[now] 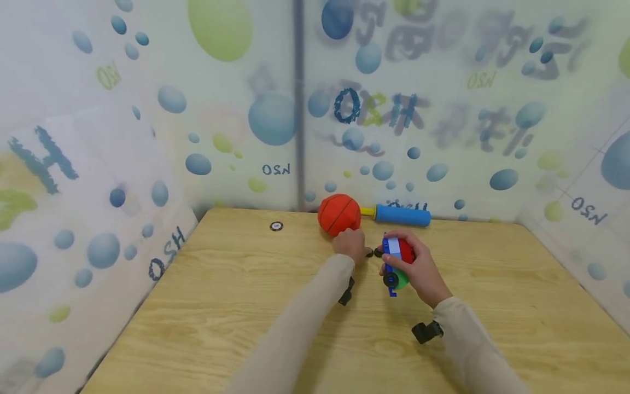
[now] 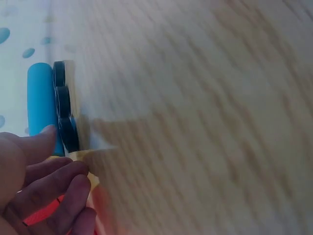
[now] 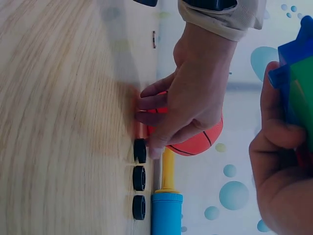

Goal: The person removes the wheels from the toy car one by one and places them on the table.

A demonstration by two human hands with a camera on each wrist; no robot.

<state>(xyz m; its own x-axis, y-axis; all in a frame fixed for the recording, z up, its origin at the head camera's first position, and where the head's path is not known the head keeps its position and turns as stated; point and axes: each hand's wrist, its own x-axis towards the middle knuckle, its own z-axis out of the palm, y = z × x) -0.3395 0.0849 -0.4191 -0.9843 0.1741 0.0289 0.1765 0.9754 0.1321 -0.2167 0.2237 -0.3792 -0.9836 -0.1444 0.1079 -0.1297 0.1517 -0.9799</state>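
Observation:
My right hand (image 1: 422, 268) grips a toy vehicle (image 1: 392, 257) with blue, white, red and green parts and a black wheel (image 1: 391, 280) on its near end. In the right wrist view, the vehicle's blue and green side (image 3: 299, 93) fills the right edge. Several loose black toy wheels (image 3: 139, 178) stand in a row on the table. My left hand (image 1: 350, 245) reaches to the end of that row. Its thumb and index tips are right at the nearest wheel (image 2: 68, 135), and its fingers are loosely bent with nothing between them.
Just beyond my left hand sits a red toy basketball (image 1: 338, 213). A blue cylinder with a yellow rod (image 1: 402, 215) lies along the table's back edge. A round chip (image 1: 276, 226) lies at the back left of the wooden table (image 1: 221, 284). Patterned walls (image 1: 236, 137) enclose the back and sides.

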